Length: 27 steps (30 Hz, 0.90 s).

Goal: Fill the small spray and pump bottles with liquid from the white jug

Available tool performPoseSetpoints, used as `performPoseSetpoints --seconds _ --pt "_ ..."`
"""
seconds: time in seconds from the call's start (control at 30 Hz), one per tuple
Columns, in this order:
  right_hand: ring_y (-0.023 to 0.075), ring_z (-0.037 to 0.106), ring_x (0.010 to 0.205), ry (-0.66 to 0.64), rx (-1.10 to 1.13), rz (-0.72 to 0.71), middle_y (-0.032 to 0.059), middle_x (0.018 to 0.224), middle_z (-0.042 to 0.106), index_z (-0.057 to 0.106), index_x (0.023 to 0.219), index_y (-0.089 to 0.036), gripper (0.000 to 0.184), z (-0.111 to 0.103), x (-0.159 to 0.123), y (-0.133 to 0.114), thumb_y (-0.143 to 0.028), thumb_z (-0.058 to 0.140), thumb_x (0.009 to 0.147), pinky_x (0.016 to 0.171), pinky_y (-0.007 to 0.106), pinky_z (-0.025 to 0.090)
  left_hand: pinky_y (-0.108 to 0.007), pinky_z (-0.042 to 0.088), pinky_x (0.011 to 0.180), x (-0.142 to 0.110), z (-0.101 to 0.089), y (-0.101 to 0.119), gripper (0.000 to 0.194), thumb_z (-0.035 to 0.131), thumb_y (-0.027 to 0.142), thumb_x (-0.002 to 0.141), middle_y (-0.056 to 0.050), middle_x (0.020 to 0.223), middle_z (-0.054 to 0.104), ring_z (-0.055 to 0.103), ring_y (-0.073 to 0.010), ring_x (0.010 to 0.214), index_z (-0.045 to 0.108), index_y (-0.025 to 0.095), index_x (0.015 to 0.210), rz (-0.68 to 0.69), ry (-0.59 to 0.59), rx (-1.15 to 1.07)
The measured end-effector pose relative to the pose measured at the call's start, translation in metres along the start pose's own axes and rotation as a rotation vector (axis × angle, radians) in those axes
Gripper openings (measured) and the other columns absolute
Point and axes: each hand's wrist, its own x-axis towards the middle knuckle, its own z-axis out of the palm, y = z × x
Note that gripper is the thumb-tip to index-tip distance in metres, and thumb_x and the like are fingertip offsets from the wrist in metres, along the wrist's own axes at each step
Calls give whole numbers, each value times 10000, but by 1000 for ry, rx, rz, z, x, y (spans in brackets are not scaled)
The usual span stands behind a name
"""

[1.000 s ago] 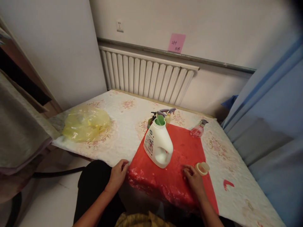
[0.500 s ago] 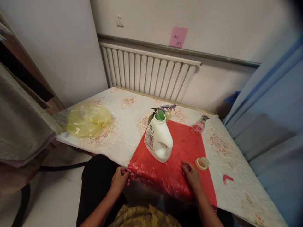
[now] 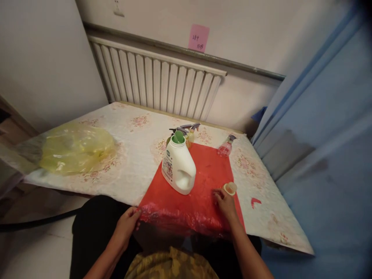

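Observation:
A red plastic bag (image 3: 203,166) lies flat on the table, its crinkled front edge hanging over towards my lap. My left hand (image 3: 127,224) pinches the bag's near left corner. On the bag stands a white jug-style bottle (image 3: 180,168) with a moulded handle; it is upright, uncapped, and a green spout (image 3: 178,136) sits in its mouth. Over the right part of the bag, my right hand (image 3: 226,203) has its fingers loosely bent and apart, with nothing seen in them. Just beyond its knuckles is a pale translucent cap (image 3: 230,188).
Spray bottles (image 3: 190,133) stand behind the jug, partly hidden. A pink spray bottle (image 3: 225,146) stands at the bag's far right corner. A red scrap (image 3: 255,202) lies on the flowered tablecloth (image 3: 130,155). Left is a crumpled yellow bag (image 3: 77,149); a radiator (image 3: 157,77) lines the wall.
The view has turned right, shifting everything leftward. My right hand has moved a little forward and closer to the cap. My left hand stays at the bag's corner.

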Motion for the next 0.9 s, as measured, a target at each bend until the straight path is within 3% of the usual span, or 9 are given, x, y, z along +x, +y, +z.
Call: performPoseSetpoints --seconds 0.13,0.3,0.6,0.73,0.9 --pt "254 676 956 -29 -190 16 121 1020 742 699 1025 -159 317 -11 -11 3 -217 449 839 880 352 471 -213 321 427 0 0 3 394 670 557 611 86 470 475 438 -106 416 503 201 631 -26 -12 -63" --pt "234 679 958 -132 -327 15 112 1037 743 698 1058 -186 286 -7 -38 -5 -192 478 874 859 298 450 -197 324 424 2 -2 3 417 728 550 592 85 477 496 437 -96 420 535 188 667 -69 -28 -98" --pt "227 648 1080 -234 -258 -73 73 1171 710 667 1166 -206 377 5 -75 -28 -155 549 812 941 289 453 -200 339 421 2 -2 7 436 755 560 565 81 478 499 434 -97 422 554 183 656 -85 -43 -103" --pt "207 696 935 -141 -219 -23 56 1019 753 674 1103 -204 306 -11 -71 -15 -200 495 855 831 277 507 -201 353 423 1 -1 14 409 770 517 535 73 489 510 448 -102 439 593 176 673 -97 -29 -108" --pt "221 687 783 33 -305 116 64 869 744 666 921 -200 209 -49 -60 19 -231 473 846 724 293 488 -192 357 414 3 -1 15 391 778 490 510 68 485 516 450 -102 442 598 180 667 -123 -4 -110"
